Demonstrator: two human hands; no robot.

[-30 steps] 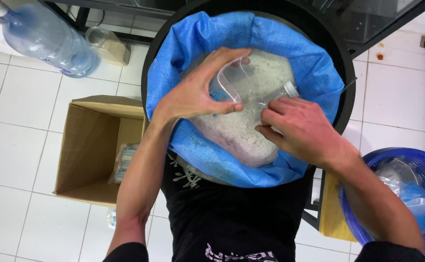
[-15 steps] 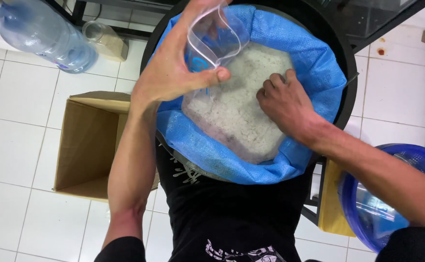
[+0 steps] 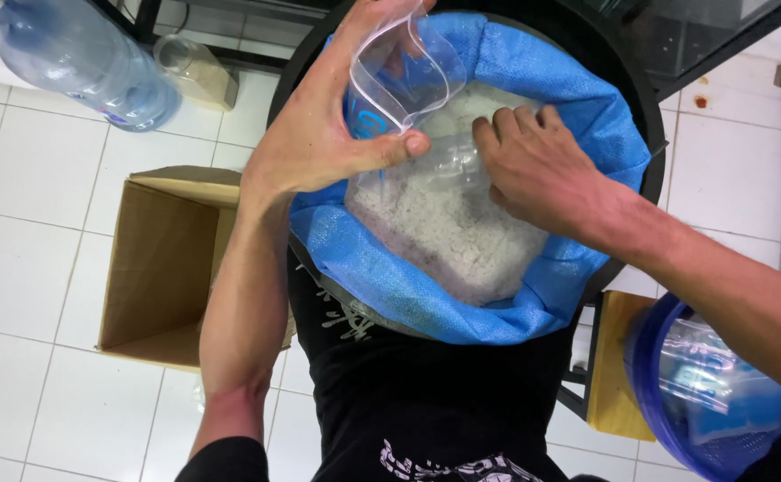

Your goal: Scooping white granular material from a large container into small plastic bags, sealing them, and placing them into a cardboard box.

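A black bin (image 3: 627,67) lined with a blue woven sack (image 3: 390,286) holds white rice (image 3: 453,241). My left hand (image 3: 319,134) is over the sack's left rim and grips a clear plastic bag (image 3: 408,71) by its mouth, which is held open and tilted. The bag's lower part hangs down onto the rice. My right hand (image 3: 542,170) rests palm down on the rice beside that lower part, fingers curled. Its fingertips are hidden, so what they hold cannot be made out.
An open cardboard box (image 3: 167,259) stands on the white tiled floor at the left. A large blue water bottle (image 3: 87,58) and a clear jar (image 3: 190,67) lie beyond it. At the lower right are a blue basket (image 3: 703,402) with plastic inside and a wooden stool (image 3: 618,375).
My left hand has lifted the clear bag from the rice up to the sack's far left rim. My right hand let go of the bag's edge and dropped onto the rice.
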